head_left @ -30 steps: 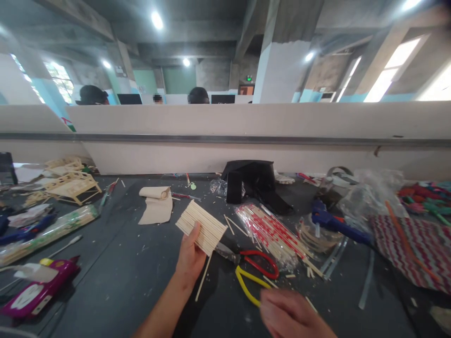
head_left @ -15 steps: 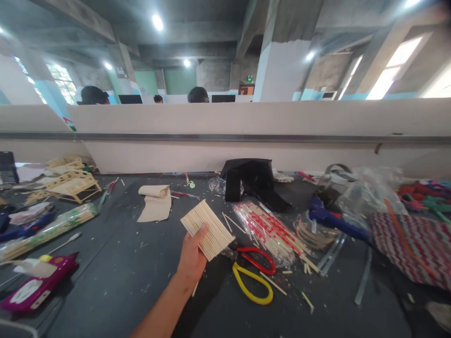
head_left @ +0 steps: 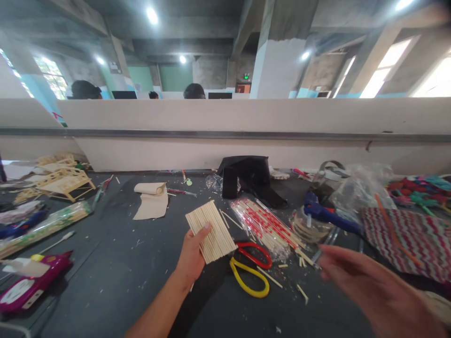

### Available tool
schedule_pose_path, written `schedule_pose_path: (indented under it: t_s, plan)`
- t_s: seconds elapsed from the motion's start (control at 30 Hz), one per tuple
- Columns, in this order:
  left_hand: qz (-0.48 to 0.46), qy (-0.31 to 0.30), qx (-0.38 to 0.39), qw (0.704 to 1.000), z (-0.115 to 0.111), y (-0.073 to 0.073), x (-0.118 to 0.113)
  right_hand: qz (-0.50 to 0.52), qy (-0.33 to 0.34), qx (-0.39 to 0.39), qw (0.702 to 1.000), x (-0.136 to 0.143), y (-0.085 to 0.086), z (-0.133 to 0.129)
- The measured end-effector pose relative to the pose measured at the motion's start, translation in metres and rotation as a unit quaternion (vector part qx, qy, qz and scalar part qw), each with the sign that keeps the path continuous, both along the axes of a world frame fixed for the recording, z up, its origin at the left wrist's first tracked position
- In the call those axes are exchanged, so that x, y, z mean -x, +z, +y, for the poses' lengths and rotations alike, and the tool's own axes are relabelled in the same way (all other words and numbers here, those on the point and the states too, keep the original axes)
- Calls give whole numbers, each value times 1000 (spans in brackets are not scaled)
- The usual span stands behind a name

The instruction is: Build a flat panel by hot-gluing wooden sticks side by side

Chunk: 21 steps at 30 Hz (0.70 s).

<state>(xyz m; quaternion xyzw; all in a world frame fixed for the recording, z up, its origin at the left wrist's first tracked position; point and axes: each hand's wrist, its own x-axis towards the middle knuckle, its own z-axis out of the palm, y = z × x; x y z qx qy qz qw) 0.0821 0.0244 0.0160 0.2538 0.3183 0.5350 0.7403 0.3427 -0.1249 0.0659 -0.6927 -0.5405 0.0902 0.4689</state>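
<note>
My left hand (head_left: 192, 256) grips a small square panel of thin wooden sticks (head_left: 211, 231) laid side by side, its thumb across the front. The panel is held tilted above the dark tabletop. Just right of it lie scissors (head_left: 250, 277) with one red and one yellow handle loop; their blades are hidden. My right hand (head_left: 369, 286) is over the right part of the table, smeared by motion, and its fingers do not show clearly. Beyond it lies a blue glue gun (head_left: 327, 213). Between the hands is a clear plastic pack of sticks with red markings (head_left: 264, 225).
A rolled beige cloth (head_left: 151, 201) and black fabric (head_left: 246, 178) lie toward the partition (head_left: 211, 155). On the left are a small wooden stick model (head_left: 68, 184), a long wrapped bundle (head_left: 45, 230) and a magenta device (head_left: 38, 281). A striped cloth (head_left: 405, 239) sits at right.
My right hand has come into view from the lower right. My left hand still holds the stick panel, turned slightly. The whole view has shifted a little.
</note>
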Motion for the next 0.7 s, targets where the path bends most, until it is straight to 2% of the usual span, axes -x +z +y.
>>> schedule_pose_path:
  t_s: [0.13, 0.2, 0.3, 0.4, 0.5, 0.7]
  plan:
    - [15, -24, -5, 1000, -1, -1, 0, -27, 165, -27, 986, 55, 25, 72]
    - [25, -32, -15, 999, -2, -1, 1, -63, 214, -35, 974, 74, 32, 105]
    - [45, -45, -22, 998, -3, -1, 1, -105, 260, -48, 959, 87, 34, 140]
    - [75, -53, -28, 995, -4, -2, 0, -111, 299, -43, 947, 90, 29, 156]
    - [96, -71, -37, 992, -5, -4, 0, -93, 323, -41, 941, 90, 23, 158]
    - [141, -121, -37, 982, -7, -7, 1, -96, 320, -58, 941, 92, 14, 158]
